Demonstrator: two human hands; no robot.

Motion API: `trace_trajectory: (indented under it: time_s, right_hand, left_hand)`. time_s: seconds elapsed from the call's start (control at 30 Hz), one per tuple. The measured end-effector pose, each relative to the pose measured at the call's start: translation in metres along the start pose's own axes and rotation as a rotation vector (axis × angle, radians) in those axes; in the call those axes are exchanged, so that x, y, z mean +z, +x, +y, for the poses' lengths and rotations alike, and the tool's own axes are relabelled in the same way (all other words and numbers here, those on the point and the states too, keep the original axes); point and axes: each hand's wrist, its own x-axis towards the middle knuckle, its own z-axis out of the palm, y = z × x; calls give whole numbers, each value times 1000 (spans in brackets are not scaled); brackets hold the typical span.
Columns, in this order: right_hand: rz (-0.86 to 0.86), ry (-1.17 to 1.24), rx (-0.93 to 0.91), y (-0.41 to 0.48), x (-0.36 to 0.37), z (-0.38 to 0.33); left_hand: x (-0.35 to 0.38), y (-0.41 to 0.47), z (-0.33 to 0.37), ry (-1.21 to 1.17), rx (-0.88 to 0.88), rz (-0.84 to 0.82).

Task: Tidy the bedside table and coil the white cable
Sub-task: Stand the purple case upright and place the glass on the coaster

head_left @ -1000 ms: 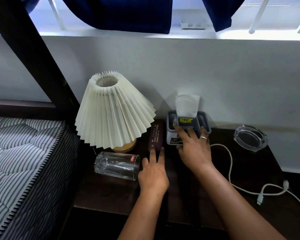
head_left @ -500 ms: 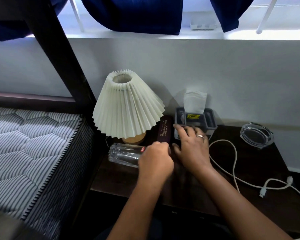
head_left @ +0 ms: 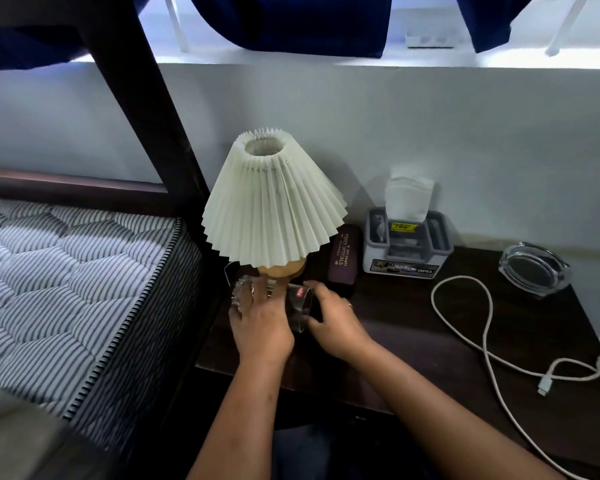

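A clear drinking glass [head_left: 300,304] lies on its side at the left of the dark bedside table [head_left: 413,327], in front of the lamp. My left hand [head_left: 260,323] is wrapped over its base end. My right hand [head_left: 333,320], a ring on one finger, grips its open rim. A white cable [head_left: 489,327] lies loose across the right half of the table in an open loop, with its plug [head_left: 545,385] near the front right edge.
A pleated cream lamp [head_left: 274,206] stands at the back left. Beside it lie a maroon glasses case [head_left: 343,258], a grey tissue holder [head_left: 407,244] and a glass ashtray [head_left: 534,268]. A striped mattress [head_left: 66,289] and a dark bedpost [head_left: 146,109] are on the left.
My right hand left the tissue holder and came to the glass's rim. My left hand moved off the glasses case onto the glass. The view has shifted left.
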Motion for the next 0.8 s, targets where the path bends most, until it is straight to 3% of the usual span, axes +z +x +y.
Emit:
trace_trajectory:
  time_s: [0.13, 0.37, 0.5, 0.7, 0.8]
  right_hand:
    - [6, 80, 15, -2, 2, -1]
    - [93, 226, 6, -14, -20, -1]
    - [150, 350, -45, -24, -51, -2]
    - [92, 666, -21, -47, -80, 16]
    - [63, 646, -79, -61, -93, 27]
  left_hand:
    - [11, 1, 3, 97, 33, 47]
    - [8, -3, 15, 42, 143, 59]
    - [6, -4, 31, -124, 146, 48]
    - [1, -11, 56, -497, 64, -25]
    - [-2, -13, 67, -684, 64, -14]
